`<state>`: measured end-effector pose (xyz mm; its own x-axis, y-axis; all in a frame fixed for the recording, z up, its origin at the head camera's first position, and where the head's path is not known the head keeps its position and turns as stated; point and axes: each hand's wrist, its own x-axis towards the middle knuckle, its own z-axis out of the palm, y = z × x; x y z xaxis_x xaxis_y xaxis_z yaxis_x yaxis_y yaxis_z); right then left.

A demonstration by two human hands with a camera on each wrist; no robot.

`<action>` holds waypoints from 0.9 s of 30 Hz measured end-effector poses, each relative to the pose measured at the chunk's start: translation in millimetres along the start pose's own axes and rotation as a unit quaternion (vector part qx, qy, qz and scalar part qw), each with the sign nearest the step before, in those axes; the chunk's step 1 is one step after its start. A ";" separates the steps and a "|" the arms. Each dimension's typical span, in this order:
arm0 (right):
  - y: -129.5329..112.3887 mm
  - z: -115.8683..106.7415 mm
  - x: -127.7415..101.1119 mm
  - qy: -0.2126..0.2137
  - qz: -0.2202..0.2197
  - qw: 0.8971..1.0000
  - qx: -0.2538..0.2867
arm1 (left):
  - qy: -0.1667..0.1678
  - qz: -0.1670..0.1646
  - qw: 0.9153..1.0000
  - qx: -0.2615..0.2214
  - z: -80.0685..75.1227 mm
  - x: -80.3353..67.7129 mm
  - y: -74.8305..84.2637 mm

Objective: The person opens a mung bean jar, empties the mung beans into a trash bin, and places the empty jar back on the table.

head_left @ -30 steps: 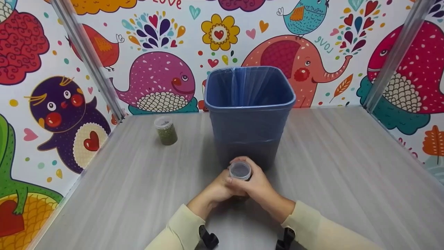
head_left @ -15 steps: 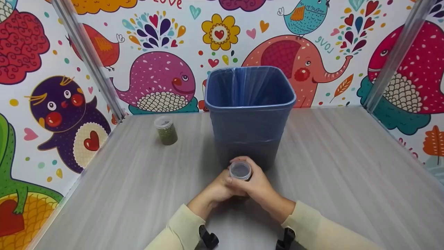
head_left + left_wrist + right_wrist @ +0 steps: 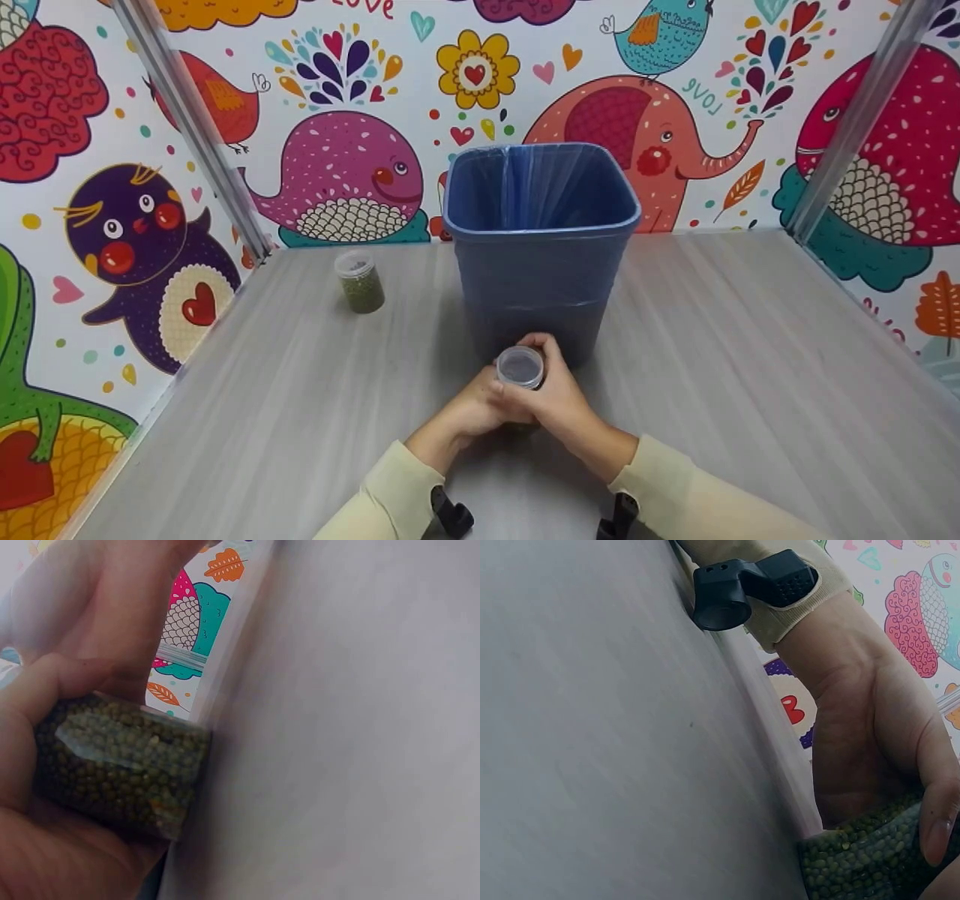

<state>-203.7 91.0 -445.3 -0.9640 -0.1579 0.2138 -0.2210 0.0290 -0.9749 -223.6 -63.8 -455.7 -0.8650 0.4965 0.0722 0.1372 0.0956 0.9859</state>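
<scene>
Just in front of the bin, a clear plastic jar [image 3: 520, 366] stands on the table between both hands, its round lid facing up. Green beans that look like mung beans fill the jar [image 3: 124, 765] in the left wrist view. My left hand [image 3: 478, 405] grips the jar's body from the left. My right hand [image 3: 561, 394] holds the lid's edge, thumb on the near side and fingers curled round the far side. From the right wrist, the jar [image 3: 862, 859] shows its lower part with the left thumb across it. A second jar of green beans [image 3: 361, 286] stands apart at the left.
A blue bin [image 3: 536, 274] with a clear liner stands right behind the hands. The grey table [image 3: 727, 360] stretches to both sides. Printed panels [image 3: 480, 127] with metal posts [image 3: 196, 127] close off the back and sides.
My right fingers have shifted a little to the right along the far side of the lid. The left hand, the jar and the bin stay in place.
</scene>
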 end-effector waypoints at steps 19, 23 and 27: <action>0.1 0.3 0.3 -0.014 0.000 1.000 0.016 | -0.003 -0.014 1.000 -0.008 0.9 0.2 2.2; 1.4 -0.6 0.7 -0.018 -0.004 1.000 0.013 | -0.001 -0.013 1.000 -0.010 1.4 0.8 1.1; 2.4 -1.9 1.7 -0.027 -0.012 1.000 0.000 | 0.002 -0.012 1.000 -0.010 1.6 0.1 0.2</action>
<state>-206.2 92.7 -447.2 -0.9492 -0.2113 0.2334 -0.2439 0.0246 -0.9695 -222.9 -62.4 -455.8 -0.8693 0.4918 0.0497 0.1077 0.0903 0.9901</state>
